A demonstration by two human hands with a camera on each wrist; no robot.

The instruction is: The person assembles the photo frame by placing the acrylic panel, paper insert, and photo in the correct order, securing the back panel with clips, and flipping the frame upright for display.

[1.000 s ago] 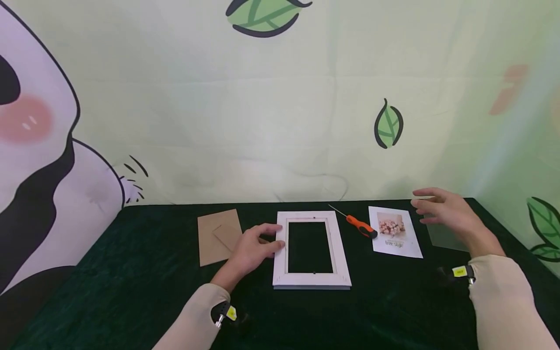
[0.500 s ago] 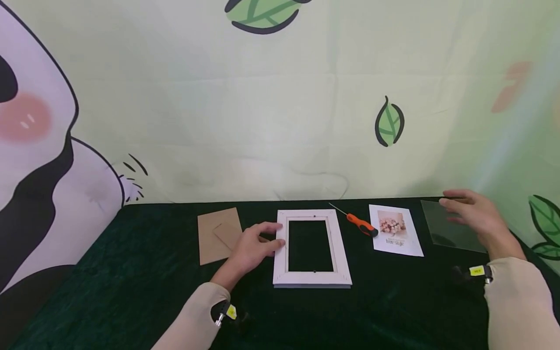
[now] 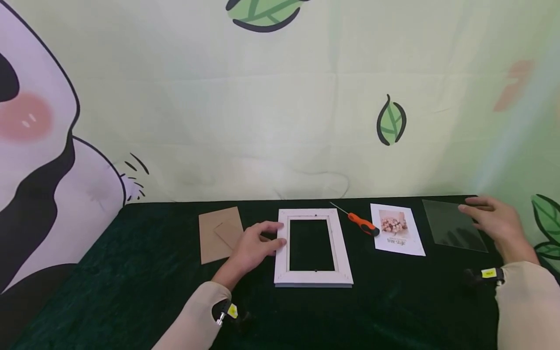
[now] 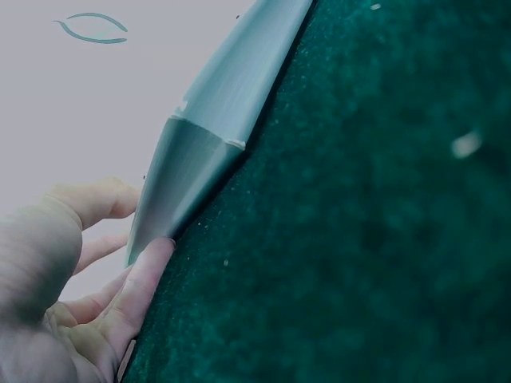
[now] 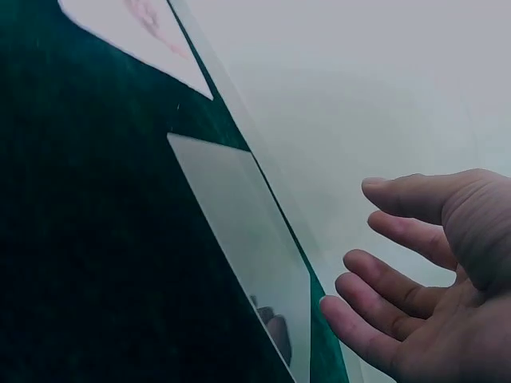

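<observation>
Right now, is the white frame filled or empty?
Empty. The white frame lies flat, dark cloth showing through its opening; the clear pane lies apart by the right hand.

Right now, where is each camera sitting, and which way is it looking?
Head: worn on the head, looking forward and down at the white picture frame, screwdriver, photo card and clear pane; both hands and sleeves show.
Left wrist: low by the left hand, looking along the green cloth at the frame's edge; fingers show.
Right wrist: beside the right hand, looking at the pane; fingers show.
Shared: head and right wrist views both show the pane and photo card.
</observation>
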